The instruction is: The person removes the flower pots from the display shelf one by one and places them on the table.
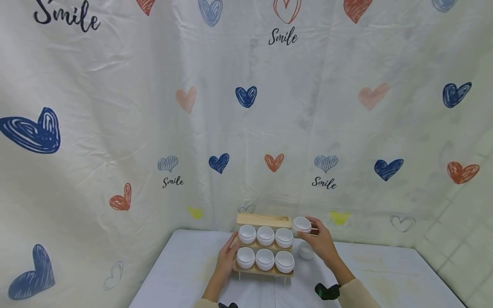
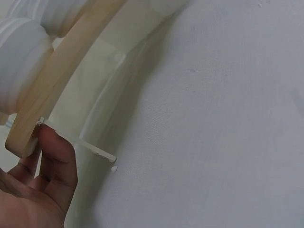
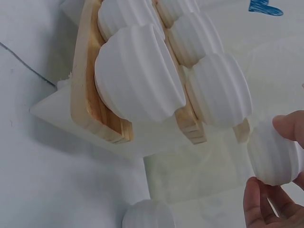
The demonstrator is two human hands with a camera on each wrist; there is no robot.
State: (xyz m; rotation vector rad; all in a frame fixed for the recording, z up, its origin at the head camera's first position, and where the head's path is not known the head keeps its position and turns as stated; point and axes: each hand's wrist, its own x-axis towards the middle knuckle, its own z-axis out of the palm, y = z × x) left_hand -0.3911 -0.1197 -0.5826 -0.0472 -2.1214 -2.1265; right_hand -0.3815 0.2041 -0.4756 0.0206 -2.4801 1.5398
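A tiered wooden rack (image 1: 262, 220) carries two rows of white cups (image 1: 265, 259); its top tier holds no cup. My left hand (image 1: 225, 261) is at the rack's left side, and in the left wrist view the hand (image 2: 45, 183) pinches the end of a wooden tier (image 2: 61, 61) by a thin white leg (image 2: 97, 151). To the right of the top tier, my right hand (image 1: 321, 241) holds a white cup (image 1: 302, 224). In the right wrist view, the fingers of that hand (image 3: 280, 190) grip the cup (image 3: 270, 154) beside the rack's end.
Another white cup (image 1: 306, 250) stands on the white-covered table (image 1: 377, 265), right of the rack. Behind the table hangs a pale curtain (image 1: 285, 128) printed with hearts. Dark straps (image 1: 327, 291) circle the wrists.
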